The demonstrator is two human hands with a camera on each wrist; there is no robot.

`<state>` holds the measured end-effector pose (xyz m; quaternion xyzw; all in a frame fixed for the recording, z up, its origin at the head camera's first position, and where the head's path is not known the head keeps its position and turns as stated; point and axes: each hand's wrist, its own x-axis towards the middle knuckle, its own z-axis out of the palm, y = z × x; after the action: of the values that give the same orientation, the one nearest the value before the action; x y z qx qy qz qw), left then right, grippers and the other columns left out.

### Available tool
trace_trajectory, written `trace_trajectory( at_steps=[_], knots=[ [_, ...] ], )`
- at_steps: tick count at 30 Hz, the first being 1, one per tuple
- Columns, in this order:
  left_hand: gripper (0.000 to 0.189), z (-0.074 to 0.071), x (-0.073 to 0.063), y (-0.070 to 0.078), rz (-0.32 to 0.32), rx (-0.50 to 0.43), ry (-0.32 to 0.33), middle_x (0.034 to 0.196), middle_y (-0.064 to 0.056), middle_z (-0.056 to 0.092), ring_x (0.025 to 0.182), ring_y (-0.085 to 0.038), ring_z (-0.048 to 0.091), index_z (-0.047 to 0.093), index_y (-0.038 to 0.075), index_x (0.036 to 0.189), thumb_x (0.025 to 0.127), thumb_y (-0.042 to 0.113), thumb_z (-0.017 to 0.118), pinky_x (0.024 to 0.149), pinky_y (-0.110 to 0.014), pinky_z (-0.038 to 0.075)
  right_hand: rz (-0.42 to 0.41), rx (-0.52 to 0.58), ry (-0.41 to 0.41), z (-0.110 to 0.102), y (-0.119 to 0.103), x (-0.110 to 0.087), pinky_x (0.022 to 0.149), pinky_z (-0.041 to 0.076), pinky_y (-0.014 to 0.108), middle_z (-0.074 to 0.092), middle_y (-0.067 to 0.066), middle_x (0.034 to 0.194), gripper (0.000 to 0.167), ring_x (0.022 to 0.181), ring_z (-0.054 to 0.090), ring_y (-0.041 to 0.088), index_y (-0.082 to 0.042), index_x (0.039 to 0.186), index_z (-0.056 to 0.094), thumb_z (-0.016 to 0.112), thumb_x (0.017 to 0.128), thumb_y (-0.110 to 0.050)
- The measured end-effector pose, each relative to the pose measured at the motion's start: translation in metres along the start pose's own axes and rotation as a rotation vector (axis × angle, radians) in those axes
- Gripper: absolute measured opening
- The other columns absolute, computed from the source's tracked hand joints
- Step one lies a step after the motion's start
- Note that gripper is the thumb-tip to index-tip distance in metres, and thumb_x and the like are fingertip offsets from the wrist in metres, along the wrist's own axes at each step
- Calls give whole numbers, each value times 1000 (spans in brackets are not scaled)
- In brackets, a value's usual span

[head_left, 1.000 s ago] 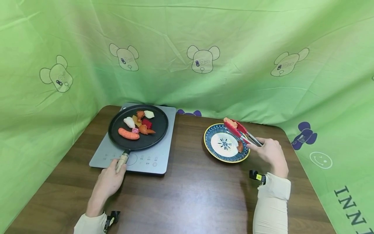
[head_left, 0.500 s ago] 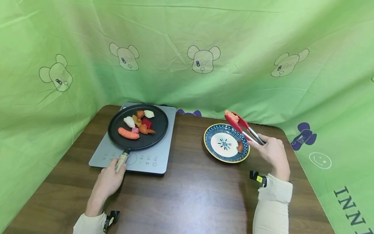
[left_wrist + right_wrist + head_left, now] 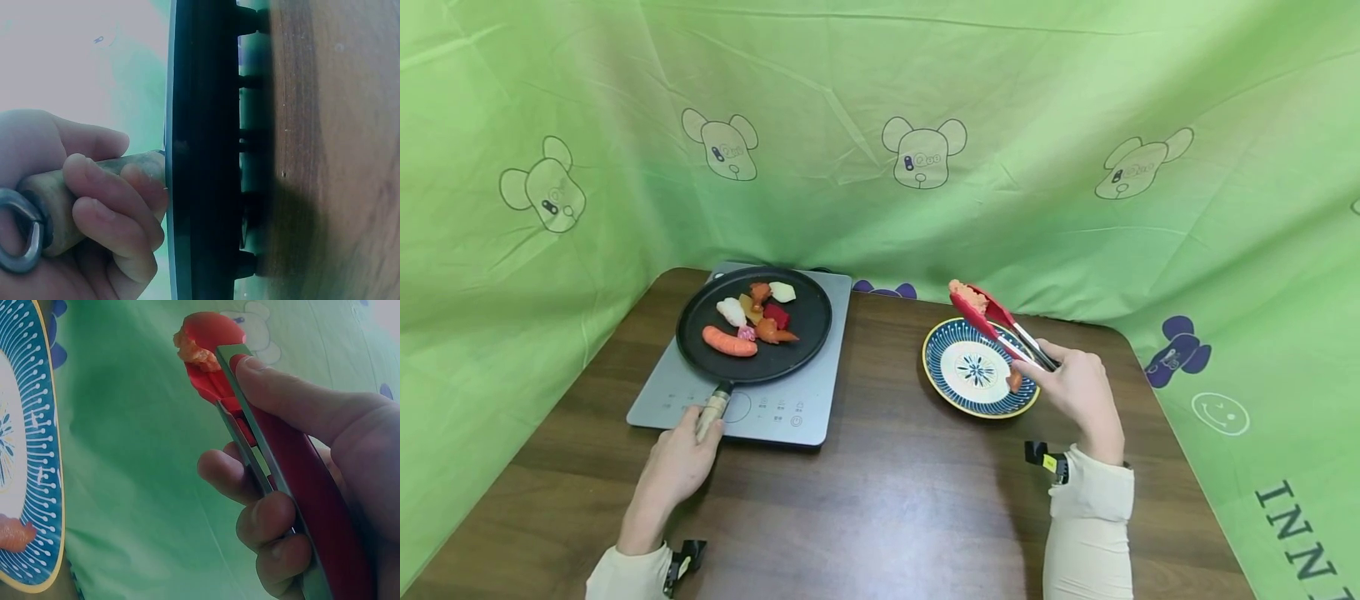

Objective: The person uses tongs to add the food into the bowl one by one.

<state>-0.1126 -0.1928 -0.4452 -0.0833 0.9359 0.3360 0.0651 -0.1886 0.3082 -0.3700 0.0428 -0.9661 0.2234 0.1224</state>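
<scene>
My left hand (image 3: 679, 467) grips the wooden handle (image 3: 62, 200) of a flat black frying pan (image 3: 805, 342), its fingers curled round the wood. A metal ring hangs at the handle's end. My right hand (image 3: 1078, 392) squeezes red-tipped metal tongs (image 3: 287, 462). Between the tong tips is a crumbly orange piece of food (image 3: 967, 295), raised over the far side of a blue-patterned plate (image 3: 946, 383). On that plate's right side lies a small brown-orange piece of food (image 3: 1014, 381). In the pan are a sausage (image 3: 730, 342), white pieces and several other small foods.
The pan sits on a grey induction cooktop (image 3: 808, 417) at the table's left. Bare wooden table (image 3: 880, 500) lies between cooktop and plate. A green printed curtain (image 3: 820, 217) hangs behind and along both sides.
The right hand has lifted the tongs with the orange piece and then moved them left over the plate. The left hand and the pan stay in place.
</scene>
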Motion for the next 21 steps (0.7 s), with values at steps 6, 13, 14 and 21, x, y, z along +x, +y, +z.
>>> trace_trajectory(
  at_steps=[6,13,14,21],
  knots=[
    [54,0,0,0,-6,-1,-3,78,-13,50,62,-24,48,33,-2,137,100,38,39,50,-35,36,-13,4,7,2,-4,1,58,36,35,62,13,79,49,67,50,27,-13,114,67,66,84,-51],
    [56,0,-2,0,-13,-5,-6,77,-13,49,61,-24,47,32,-3,137,100,38,39,49,-35,36,-16,0,-5,3,-13,1,57,34,33,64,-3,65,49,63,49,24,-13,114,66,64,85,-52],
    [56,0,-2,0,-13,-5,-6,77,-13,49,61,-24,47,31,-3,138,100,38,39,49,-35,36,-17,0,-6,3,-15,1,57,34,33,63,-4,62,48,63,49,24,-13,114,66,64,85,-52],
    [55,-1,-1,1,-12,-8,-5,76,-12,48,59,-23,47,32,-2,137,100,38,39,49,-35,36,-34,3,12,5,-25,0,55,34,33,60,-7,57,57,61,49,22,-8,119,65,65,84,-53]
  ],
)
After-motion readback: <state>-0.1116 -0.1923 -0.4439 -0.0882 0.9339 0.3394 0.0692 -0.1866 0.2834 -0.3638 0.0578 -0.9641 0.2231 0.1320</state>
